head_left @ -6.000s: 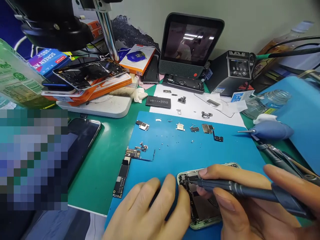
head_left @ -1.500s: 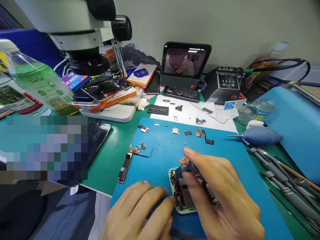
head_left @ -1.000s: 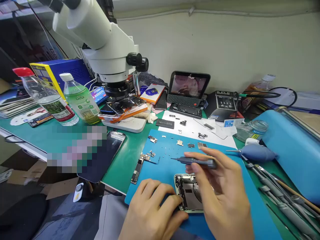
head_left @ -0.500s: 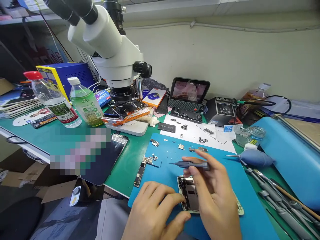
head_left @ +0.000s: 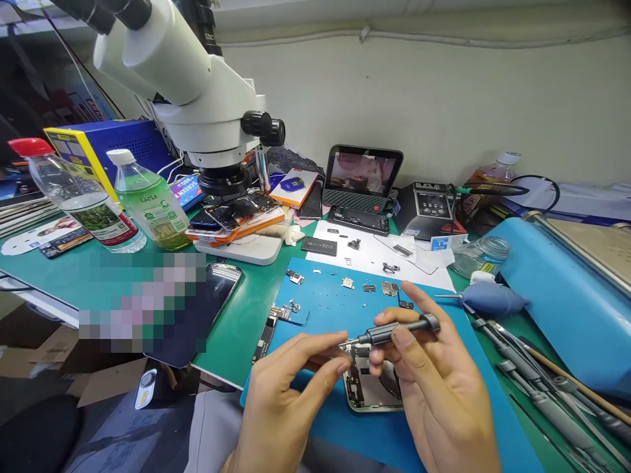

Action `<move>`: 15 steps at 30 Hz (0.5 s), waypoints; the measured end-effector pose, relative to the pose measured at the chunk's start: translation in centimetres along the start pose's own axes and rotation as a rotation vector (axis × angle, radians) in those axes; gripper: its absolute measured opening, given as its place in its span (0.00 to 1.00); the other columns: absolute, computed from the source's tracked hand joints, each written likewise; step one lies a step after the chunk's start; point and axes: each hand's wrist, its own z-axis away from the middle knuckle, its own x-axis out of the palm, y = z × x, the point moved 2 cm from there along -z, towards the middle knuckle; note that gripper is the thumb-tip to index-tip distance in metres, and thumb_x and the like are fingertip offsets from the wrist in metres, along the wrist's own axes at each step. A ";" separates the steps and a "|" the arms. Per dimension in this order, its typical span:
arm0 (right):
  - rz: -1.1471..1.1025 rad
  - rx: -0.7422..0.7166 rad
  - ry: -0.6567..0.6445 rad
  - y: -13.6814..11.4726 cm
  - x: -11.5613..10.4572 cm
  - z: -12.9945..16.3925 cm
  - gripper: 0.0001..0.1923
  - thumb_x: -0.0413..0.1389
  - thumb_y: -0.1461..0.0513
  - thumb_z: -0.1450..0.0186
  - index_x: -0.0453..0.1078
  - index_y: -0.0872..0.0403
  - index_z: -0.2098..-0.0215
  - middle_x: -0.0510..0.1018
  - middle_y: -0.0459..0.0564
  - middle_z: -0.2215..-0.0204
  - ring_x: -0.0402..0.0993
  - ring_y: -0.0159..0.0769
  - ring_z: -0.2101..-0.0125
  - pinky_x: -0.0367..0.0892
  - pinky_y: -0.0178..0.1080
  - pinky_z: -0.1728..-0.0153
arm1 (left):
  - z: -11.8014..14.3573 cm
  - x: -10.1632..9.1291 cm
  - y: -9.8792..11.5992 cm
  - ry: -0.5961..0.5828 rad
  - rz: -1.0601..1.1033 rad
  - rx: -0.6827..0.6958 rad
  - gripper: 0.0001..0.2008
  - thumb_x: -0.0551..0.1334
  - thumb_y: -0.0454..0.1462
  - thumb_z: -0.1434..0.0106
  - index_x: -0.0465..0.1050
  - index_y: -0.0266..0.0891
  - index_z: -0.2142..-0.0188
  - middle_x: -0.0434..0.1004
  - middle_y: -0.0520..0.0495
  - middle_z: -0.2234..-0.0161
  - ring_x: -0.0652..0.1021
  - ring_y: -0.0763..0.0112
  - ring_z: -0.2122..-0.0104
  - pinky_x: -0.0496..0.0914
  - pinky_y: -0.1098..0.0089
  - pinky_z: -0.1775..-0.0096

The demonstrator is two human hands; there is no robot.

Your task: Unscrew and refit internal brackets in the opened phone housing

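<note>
Screwdriver [head_left: 380,334]: one, gripped by right hand [head_left: 436,387] | left hand [head_left: 290,387]: at its tip, grasp unclear | phone frame [head_left: 369,386]: one, below

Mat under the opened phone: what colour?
Blue; bare stretches of the mat around the opened phone show it in the head view.

Over there a white microscope [head_left: 217,125] towers above the green desk [head_left: 229,335], a red-capped bottle [head_left: 101,220] and a green bottle [head_left: 152,203] left of it. By the wall [head_left: 424,85] stands a small screen [head_left: 362,172]; further right, a blue blower [head_left: 493,299] near a glass jar [head_left: 476,258].
</note>
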 end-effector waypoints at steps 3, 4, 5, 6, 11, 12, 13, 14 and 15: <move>-0.009 0.089 0.025 0.0 -0.1 0.3 0.26 0.70 0.52 0.29 0.75 0.40 0.35 0.83 0.46 0.58 0.80 0.30 0.73 0.80 0.32 0.72 | -0.1 -0.3 -0.3 -0.015 0.037 -0.067 0.10 0.70 0.34 0.24 0.89 0.49 0.48 0.91 0.52 0.62 0.89 0.72 0.66 0.84 0.77 0.61; -0.013 0.113 0.028 -0.1 -0.1 0.4 0.28 0.71 0.52 0.30 0.74 0.40 0.34 0.83 0.46 0.57 0.81 0.30 0.73 0.80 0.32 0.72 | -0.1 -0.3 -0.4 -0.015 0.050 -0.077 0.10 0.70 0.34 0.24 0.89 0.50 0.48 0.91 0.52 0.61 0.89 0.72 0.66 0.84 0.78 0.61; -0.019 0.125 0.032 -0.1 -0.1 0.5 0.29 0.72 0.52 0.30 0.74 0.40 0.34 0.83 0.46 0.57 0.81 0.31 0.73 0.81 0.33 0.71 | 0.0 -0.3 -0.5 -0.020 0.069 -0.083 0.11 0.70 0.34 0.23 0.89 0.51 0.47 0.92 0.53 0.61 0.89 0.73 0.65 0.84 0.78 0.60; -0.028 0.122 0.036 -0.2 -0.1 0.6 0.29 0.72 0.52 0.31 0.74 0.41 0.34 0.83 0.46 0.58 0.81 0.31 0.73 0.81 0.33 0.72 | 0.1 -0.2 -0.6 -0.026 0.096 -0.088 0.12 0.69 0.35 0.23 0.88 0.53 0.46 0.92 0.54 0.60 0.89 0.74 0.65 0.84 0.78 0.60; -0.068 0.117 0.023 0.1 -0.3 0.4 0.30 0.73 0.53 0.32 0.74 0.43 0.35 0.84 0.47 0.60 0.82 0.34 0.76 0.81 0.35 0.76 | 0.7 0.3 -0.7 -0.023 0.263 -0.159 0.13 0.67 0.38 0.21 0.87 0.58 0.43 0.93 0.54 0.58 0.88 0.75 0.66 0.83 0.79 0.61; -0.071 0.127 0.006 0.3 -0.4 0.4 0.30 0.72 0.53 0.32 0.74 0.42 0.34 0.84 0.47 0.59 0.82 0.35 0.75 0.82 0.35 0.76 | 0.8 0.3 -0.7 -0.023 0.276 -0.173 0.13 0.68 0.39 0.21 0.88 0.58 0.44 0.93 0.54 0.58 0.89 0.75 0.66 0.83 0.79 0.61; -0.072 0.138 -0.009 0.4 -0.5 0.4 0.29 0.72 0.54 0.31 0.74 0.42 0.34 0.84 0.48 0.58 0.83 0.35 0.75 0.82 0.36 0.75 | 0.8 0.3 -0.7 -0.023 0.283 -0.185 0.12 0.68 0.39 0.21 0.88 0.57 0.44 0.93 0.53 0.59 0.89 0.74 0.66 0.83 0.78 0.61; -0.070 0.147 -0.022 0.6 -0.7 0.4 0.29 0.71 0.54 0.30 0.73 0.41 0.33 0.84 0.48 0.57 0.83 0.35 0.74 0.83 0.36 0.75 | 0.8 0.3 -0.7 -0.022 0.287 -0.196 0.11 0.69 0.40 0.21 0.89 0.57 0.45 0.93 0.53 0.59 0.89 0.73 0.66 0.83 0.78 0.61; -0.067 0.150 -0.035 0.8 -0.8 0.4 0.29 0.70 0.55 0.30 0.73 0.40 0.33 0.84 0.48 0.57 0.83 0.36 0.73 0.83 0.37 0.74 | 0.8 0.3 -0.7 -0.022 0.288 -0.205 0.11 0.69 0.40 0.22 0.89 0.57 0.45 0.93 0.53 0.59 0.89 0.73 0.66 0.83 0.78 0.61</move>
